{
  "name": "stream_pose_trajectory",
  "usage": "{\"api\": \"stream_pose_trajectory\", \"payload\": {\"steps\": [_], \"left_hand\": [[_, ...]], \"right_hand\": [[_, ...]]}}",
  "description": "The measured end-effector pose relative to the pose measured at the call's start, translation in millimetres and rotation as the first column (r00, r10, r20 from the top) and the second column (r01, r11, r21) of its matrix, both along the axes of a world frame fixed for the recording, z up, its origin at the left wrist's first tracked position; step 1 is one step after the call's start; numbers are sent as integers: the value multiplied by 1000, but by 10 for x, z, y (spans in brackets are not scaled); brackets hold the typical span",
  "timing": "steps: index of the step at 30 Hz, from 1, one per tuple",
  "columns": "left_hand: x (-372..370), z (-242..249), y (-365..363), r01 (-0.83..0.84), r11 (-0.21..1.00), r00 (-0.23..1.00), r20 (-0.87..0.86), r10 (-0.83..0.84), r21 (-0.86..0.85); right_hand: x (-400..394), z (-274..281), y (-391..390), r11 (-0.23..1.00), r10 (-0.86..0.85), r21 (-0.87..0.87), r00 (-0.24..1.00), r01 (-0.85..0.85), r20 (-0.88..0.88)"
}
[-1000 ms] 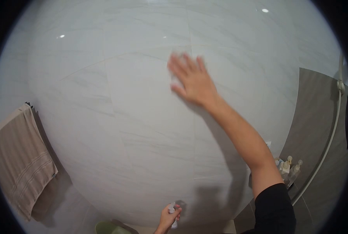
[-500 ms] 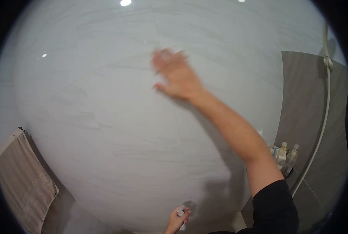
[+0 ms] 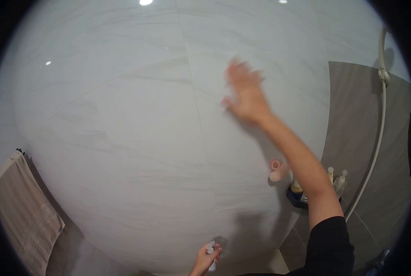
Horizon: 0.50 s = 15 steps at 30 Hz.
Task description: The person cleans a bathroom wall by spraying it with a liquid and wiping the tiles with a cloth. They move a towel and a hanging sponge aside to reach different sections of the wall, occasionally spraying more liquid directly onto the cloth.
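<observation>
My right hand [image 3: 247, 94] lies against the pale marbled wall [image 3: 145, 129], its fingers blurred by motion but spread, with the thumb apart and nothing held. At the bottom centre, my left hand [image 3: 206, 258] is wrapped round a small white bottle [image 3: 211, 250], which stands upright in the fingers with its top showing. The lower part of the bottle is partly hidden by the hand.
A beige towel [image 3: 28, 209] hangs at the left. Right of centre, a pink item [image 3: 277, 172] is on the wall beside a dark corner shelf [image 3: 297, 201] with several bottles. A shower hose [image 3: 381, 138] runs down the right side.
My right hand has moved to the right across the wall, and its arm has shifted too. The pink item and more of the shelf now show. My left hand still holds the bottle.
</observation>
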<state>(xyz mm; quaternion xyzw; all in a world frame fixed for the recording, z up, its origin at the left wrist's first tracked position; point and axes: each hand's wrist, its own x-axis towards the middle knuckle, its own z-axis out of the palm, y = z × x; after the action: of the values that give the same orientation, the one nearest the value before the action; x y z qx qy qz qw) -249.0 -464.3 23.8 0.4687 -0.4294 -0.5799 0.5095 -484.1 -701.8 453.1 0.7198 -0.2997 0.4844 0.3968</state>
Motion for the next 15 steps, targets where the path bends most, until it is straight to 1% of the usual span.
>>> {"api": "stream_pose_trajectory", "payload": {"steps": [1, 2, 3, 4, 5, 7, 8, 10, 12, 14, 15], "left_hand": [[-39, 26, -26, 5, 1000, 1000, 3, -5, 2], [-96, 64, -52, 39, 999, 999, 11, -39, -4], [-149, 78, -59, 71, 997, 997, 19, -71, -9], [-208, 65, -49, 70, 998, 997, 25, -70, -6], [-257, 57, -55, 81, 996, 996, 35, -80, -37], [-269, 81, -109, 77, 993, 996, 50, -73, -90], [-271, 86, -84, 94, 991, 994, 70, -88, -94], [-240, 75, -55, 95, 992, 993, 84, -88, -87], [-189, 23, -3, 71, 996, 992, 109, -65, -47], [-157, 9, 55, 26, 999, 996, 84, -23, -30], [-144, 19, 66, -7, 1000, 998, 62, 8, -30]], "right_hand": [[202, -196, 146, 994, 71, 89, 983, -57, -168], [382, -390, 278, 978, 156, 186, 934, -100, -322], [555, -638, 297, 968, 234, 178, 895, -178, -379], [663, -825, 278, 963, 266, 164, 843, -213, -468], [649, -831, 244, 962, 269, 160, 846, -219, -461], [602, -710, 150, 956, 288, 134, 762, -260, -580], [561, -550, 59, 959, 273, 98, 785, -264, -556], [489, -33, 124, 983, 181, 79, 879, -163, -440], [463, 506, -77, 989, 60, -112, 964, -92, -258], [461, 1002, -221, 964, 24, -263, 996, -45, -82], [496, 1063, -207, 966, 33, -251, 996, -53, -86]]}}
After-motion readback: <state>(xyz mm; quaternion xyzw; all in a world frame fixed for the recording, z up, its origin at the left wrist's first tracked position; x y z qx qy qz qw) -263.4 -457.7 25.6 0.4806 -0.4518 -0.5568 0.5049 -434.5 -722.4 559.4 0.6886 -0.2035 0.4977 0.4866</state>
